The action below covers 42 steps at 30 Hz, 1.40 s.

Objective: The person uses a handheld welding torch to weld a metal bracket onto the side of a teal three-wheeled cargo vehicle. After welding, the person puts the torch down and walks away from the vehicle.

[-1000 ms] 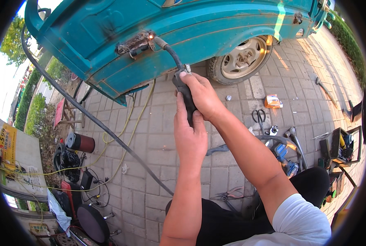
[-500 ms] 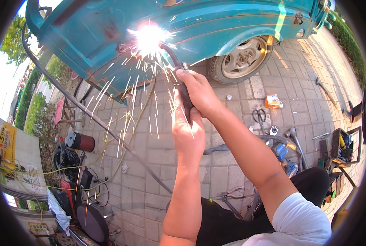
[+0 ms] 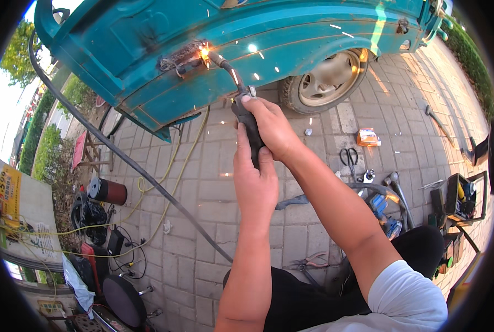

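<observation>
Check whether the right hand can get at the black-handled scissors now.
Probably not straight away: the right hand grips the welding torch. If freed, perhaps: the scissors lie in plain view on the paving, to the right of that forearm.

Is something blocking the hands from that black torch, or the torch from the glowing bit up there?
Nothing visible blocks either. The left hand and right hand grip the black torch, and its tip points at the glowing spot on the teal vehicle, with only sparks nearby.
</observation>
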Each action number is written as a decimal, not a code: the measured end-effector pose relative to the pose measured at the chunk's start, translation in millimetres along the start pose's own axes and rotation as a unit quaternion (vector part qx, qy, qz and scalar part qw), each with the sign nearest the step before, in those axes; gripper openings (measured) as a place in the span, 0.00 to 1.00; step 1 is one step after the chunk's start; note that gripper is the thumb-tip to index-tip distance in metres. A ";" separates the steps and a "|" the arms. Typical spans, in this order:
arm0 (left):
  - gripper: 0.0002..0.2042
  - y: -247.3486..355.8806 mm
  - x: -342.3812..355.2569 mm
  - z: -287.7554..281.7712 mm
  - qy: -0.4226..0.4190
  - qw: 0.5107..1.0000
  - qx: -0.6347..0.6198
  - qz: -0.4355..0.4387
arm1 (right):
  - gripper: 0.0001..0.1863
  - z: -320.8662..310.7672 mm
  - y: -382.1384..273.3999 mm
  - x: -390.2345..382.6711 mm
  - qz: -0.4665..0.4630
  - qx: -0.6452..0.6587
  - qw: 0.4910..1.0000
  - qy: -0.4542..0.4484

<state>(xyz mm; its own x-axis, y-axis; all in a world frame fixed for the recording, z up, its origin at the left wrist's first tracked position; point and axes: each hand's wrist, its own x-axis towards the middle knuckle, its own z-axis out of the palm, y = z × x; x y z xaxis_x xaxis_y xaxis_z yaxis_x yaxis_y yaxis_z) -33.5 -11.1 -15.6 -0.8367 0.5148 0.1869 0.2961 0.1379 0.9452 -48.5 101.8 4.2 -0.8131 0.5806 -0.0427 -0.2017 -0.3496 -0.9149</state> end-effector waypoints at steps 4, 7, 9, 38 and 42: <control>0.28 5.4 1.1 -0.8 -0.004 1.000 -0.007 -0.006 | 0.19 1.6 -2.0 0.6 -0.001 0.014 1.000 -0.003; 0.28 -0.9 4.7 1.3 0.016 1.000 -0.010 0.023 | 0.19 0.0 1.4 7.2 0.001 0.012 1.000 -0.021; 0.28 -6.7 8.4 1.7 0.020 0.999 -0.019 0.033 | 0.19 0.9 2.3 9.5 -0.002 0.006 1.000 -0.014; 0.27 0.3 8.1 -5.5 0.005 1.000 -0.022 0.009 | 0.20 8.1 -0.2 7.6 0.007 0.012 1.000 -0.004; 0.28 -3.8 10.2 -4.1 0.015 1.000 -0.012 0.024 | 0.20 7.9 3.9 11.9 0.003 0.015 1.000 -0.006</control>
<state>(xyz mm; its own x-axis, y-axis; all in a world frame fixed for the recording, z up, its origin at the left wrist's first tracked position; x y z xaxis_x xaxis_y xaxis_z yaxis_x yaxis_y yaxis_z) -45.0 -9.9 -16.2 -0.8352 0.4948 0.2398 0.3256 0.0936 0.9409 -63.3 101.6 3.2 -0.8202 0.5704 -0.0430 -0.2130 -0.3743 -0.9025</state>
